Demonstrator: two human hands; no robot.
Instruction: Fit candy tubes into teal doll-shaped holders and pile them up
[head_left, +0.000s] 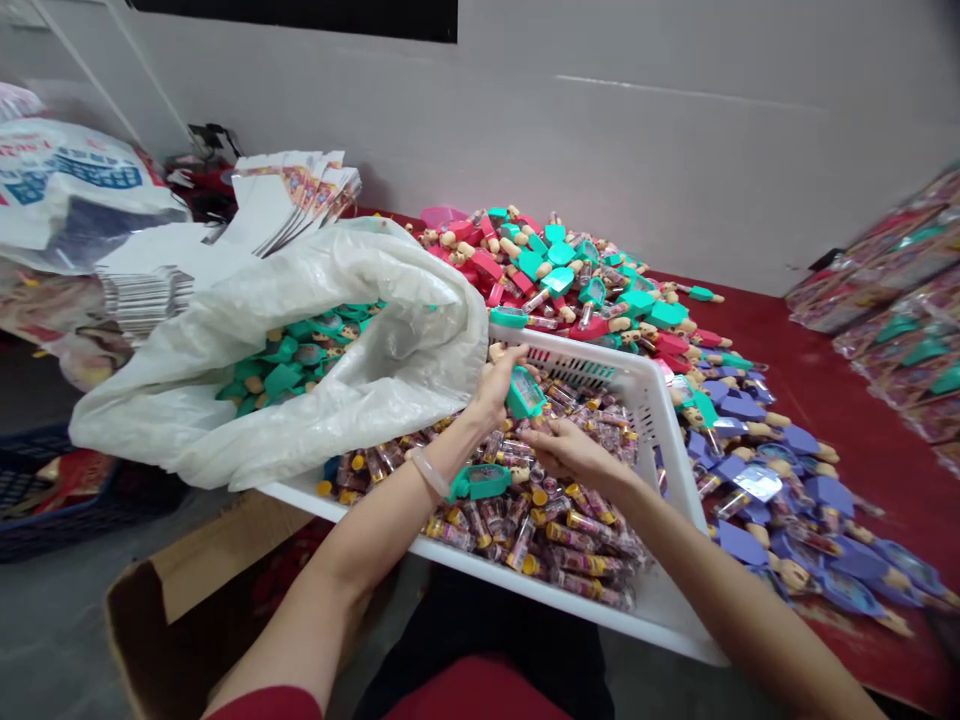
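Observation:
My left hand (496, 386) is closed around a teal plastic toy piece (526, 393) with a clear window and a beige knobbed end. My right hand (568, 450) is just below it, its fingers pinched together near the piece's lower end. Whatever sits in that pinch is too small and hidden to name. Both hands are above a white plastic basket (679, 420) of small candy-filled tubes (585, 530) with yellow caps. On the tubes, near my left wrist, lies another teal toy piece (480, 482).
A white sack (187, 370) of teal pieces (289, 365) rests over the basket's left side. Red and teal toys (559, 255) are heaped behind, purple ones (750, 480) to the right, on a red surface (817, 370). An open cardboard box (217, 560) stands lower left.

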